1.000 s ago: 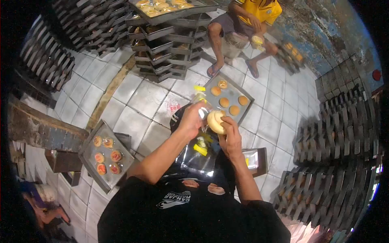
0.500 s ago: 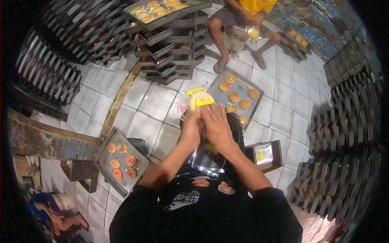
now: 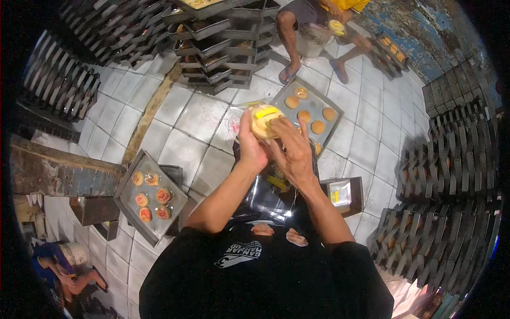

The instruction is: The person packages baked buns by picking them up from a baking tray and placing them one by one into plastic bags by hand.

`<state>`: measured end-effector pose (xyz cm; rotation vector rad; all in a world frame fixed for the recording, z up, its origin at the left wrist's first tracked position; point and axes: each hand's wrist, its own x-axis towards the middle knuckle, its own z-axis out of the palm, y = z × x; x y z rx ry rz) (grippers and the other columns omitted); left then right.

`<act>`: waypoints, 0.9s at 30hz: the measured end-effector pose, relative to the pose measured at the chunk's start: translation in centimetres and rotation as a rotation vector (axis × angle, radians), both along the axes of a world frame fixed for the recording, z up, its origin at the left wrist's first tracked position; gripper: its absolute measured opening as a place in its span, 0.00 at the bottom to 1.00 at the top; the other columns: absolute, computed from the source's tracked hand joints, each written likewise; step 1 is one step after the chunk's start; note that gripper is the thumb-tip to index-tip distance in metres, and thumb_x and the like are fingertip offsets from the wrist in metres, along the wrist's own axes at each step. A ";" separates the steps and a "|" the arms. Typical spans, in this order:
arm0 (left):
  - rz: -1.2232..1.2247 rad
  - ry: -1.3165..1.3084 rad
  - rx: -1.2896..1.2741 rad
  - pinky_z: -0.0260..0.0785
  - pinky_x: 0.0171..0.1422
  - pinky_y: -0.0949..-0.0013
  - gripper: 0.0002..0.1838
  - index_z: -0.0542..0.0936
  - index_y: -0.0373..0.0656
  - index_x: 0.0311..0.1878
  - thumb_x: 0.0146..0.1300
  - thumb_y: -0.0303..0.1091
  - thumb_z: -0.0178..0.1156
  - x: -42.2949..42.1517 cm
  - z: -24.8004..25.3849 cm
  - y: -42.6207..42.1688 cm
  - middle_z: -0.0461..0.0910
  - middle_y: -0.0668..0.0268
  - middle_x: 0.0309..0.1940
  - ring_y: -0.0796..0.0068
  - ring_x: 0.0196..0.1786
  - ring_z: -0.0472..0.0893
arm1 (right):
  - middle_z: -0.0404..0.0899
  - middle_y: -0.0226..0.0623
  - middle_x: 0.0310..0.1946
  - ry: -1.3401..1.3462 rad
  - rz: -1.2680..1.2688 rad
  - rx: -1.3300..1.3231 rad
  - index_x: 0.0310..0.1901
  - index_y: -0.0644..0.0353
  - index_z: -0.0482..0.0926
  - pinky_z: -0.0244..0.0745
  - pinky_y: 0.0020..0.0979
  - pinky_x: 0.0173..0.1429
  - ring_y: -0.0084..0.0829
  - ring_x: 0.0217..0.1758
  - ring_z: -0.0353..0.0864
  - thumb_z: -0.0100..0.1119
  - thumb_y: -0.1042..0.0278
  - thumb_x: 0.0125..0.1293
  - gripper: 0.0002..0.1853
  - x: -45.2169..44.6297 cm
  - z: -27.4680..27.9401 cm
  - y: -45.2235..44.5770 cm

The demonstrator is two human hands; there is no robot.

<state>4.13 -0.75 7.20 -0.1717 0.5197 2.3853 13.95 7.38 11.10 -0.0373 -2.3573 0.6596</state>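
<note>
A round pale bun [image 3: 261, 125] in a clear plastic bag with a yellow label is held up in front of the lap. My left hand [image 3: 252, 142] is wrapped round its left side and underside. The fingers of my right hand [image 3: 291, 150] are spread, with their tips touching the bun's right side. Just beyond, a grey tray [image 3: 330, 129] on the floor holds several golden buns [image 3: 318, 127]. Clear plastic bags with a yellow label [image 3: 277, 183] lie on the lap.
A tray [image 3: 178, 212] with several wrapped red-topped buns is at the left. A small box [image 3: 357, 195] with plastic bags sits at the right. Tray stacks [image 3: 215, 50] rise ahead and on both sides. A person in yellow [image 3: 350, 5] sits ahead; another person [image 3: 58, 268] is at lower left.
The bun has gone from between both hands, bare-looking, into a labelled bag held at the left. The right hand has moved from gripping the bun to lying loosely against it.
</note>
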 end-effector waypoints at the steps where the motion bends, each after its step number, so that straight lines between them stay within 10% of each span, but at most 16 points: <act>1: 0.016 0.037 -0.026 0.70 0.69 0.55 0.29 0.76 0.41 0.63 0.79 0.57 0.42 0.5 -0.1 0.0 0.82 0.58 0.58 0.60 0.61 0.80 | 0.86 0.41 0.52 0.000 0.000 -0.002 0.54 0.61 0.82 0.59 0.59 0.78 0.43 0.67 0.80 0.69 0.72 0.64 0.17 -0.2 0.2 -0.1; 15: 0.186 0.273 -0.227 0.74 0.63 0.61 0.28 0.62 0.47 0.76 0.79 0.44 0.50 2.4 -0.8 0.6 0.73 0.61 0.60 0.67 0.58 0.78 | 0.86 0.38 0.38 0.027 -0.111 -0.524 0.36 0.62 0.85 0.74 0.36 0.57 0.37 0.47 0.83 0.75 0.72 0.58 0.08 -0.8 -0.7 -1.4; 24: -0.029 0.001 -0.137 0.72 0.69 0.53 0.43 0.71 0.39 0.70 0.76 0.70 0.31 -1.0 -1.2 -0.6 0.79 0.50 0.63 0.53 0.63 0.80 | 0.87 0.36 0.38 -0.128 0.135 -0.977 0.39 0.61 0.83 0.72 0.37 0.60 0.37 0.47 0.83 0.72 0.73 0.60 0.08 1.8 0.4 -1.6; 27: 0.045 0.027 -0.114 0.71 0.71 0.52 0.45 0.71 0.39 0.70 0.75 0.72 0.32 -1.8 -2.8 -0.5 0.78 0.48 0.62 0.51 0.63 0.79 | 0.88 0.33 0.41 -0.019 -0.039 -0.217 0.39 0.58 0.83 0.65 0.46 0.70 0.39 0.55 0.81 0.72 0.73 0.60 0.07 2.1 2.2 -1.8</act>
